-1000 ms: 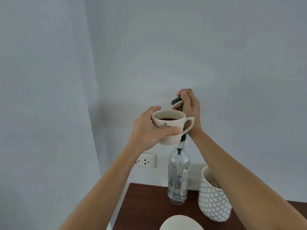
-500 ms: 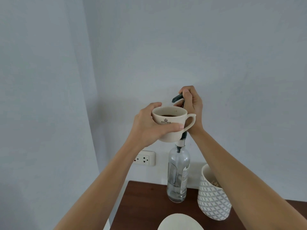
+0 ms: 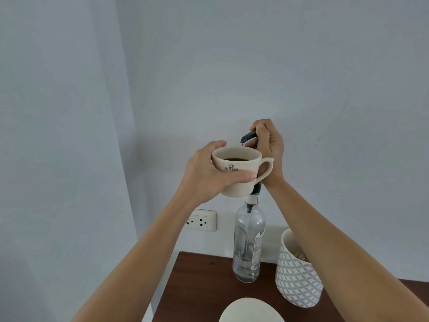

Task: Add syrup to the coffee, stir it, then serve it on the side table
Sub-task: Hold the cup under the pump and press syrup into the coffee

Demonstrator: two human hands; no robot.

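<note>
Below, the dark wooden desk (image 3: 204, 282) carries the tall clear glass syrup bottle (image 3: 248, 247). Above it the left hand (image 3: 209, 175) wraps the cream ceramic coffee cup (image 3: 235, 173); the right hand (image 3: 269, 149) is closed over the dark pump nozzle (image 3: 248, 136). A hard press could tip the slim bottle, or syrup may miss the rim.

Coffee cup (image 3: 236, 173) in left hand (image 3: 206, 175) under pump spout (image 3: 248, 136), right hand (image 3: 270, 149) on pump, syrup bottle (image 3: 248, 242) below.

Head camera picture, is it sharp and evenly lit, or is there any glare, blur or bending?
Head view: soft, even light; faint shadows on the wall; cup logo readable, hands sharp; slight reflections on the syrup bottle; wide-angle stretch toward the edges.
</note>
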